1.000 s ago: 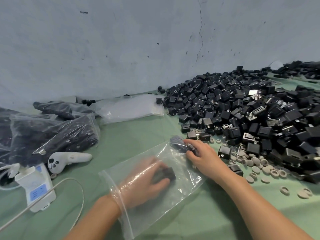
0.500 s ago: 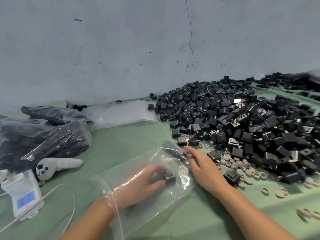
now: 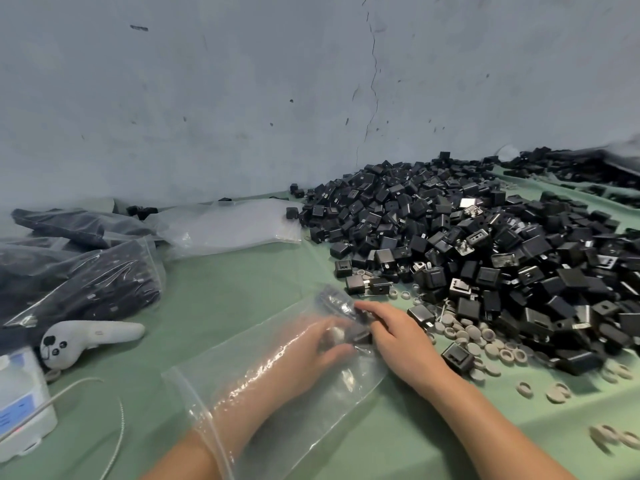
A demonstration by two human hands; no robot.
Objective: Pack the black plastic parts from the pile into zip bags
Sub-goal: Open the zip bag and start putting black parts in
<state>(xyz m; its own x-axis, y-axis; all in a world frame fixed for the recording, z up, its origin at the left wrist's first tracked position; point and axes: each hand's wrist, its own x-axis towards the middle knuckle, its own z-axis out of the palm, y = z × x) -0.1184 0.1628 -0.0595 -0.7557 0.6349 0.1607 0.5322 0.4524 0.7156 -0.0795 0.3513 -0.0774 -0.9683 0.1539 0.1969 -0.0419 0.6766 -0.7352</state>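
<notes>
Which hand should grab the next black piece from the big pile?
Probably the right hand. It lies outside the zip bag, right beside the pile. The left hand is inside the bag, curled round a part.

Quick count: 1 huge pile of black plastic parts [image 3: 467,244], way too many to count, easily hundreds, plus 1 smaller heap [image 3: 571,168] far right. 1 open zip bag [image 3: 311,420] with a handful of parts inside, too blurry to number. 2 hands, 1 left hand [image 3: 311,344] and 1 right hand [image 3: 401,337]. At least 3 filled bags [image 3: 93,285] on the left. 1 stack of empty bags [image 3: 228,226], can't tell how many. Dozens of grey rings [image 3: 474,337]. 1 white controller [image 3: 90,337], 1 white box [image 3: 20,400], 1 cable [image 3: 76,386].
</notes>
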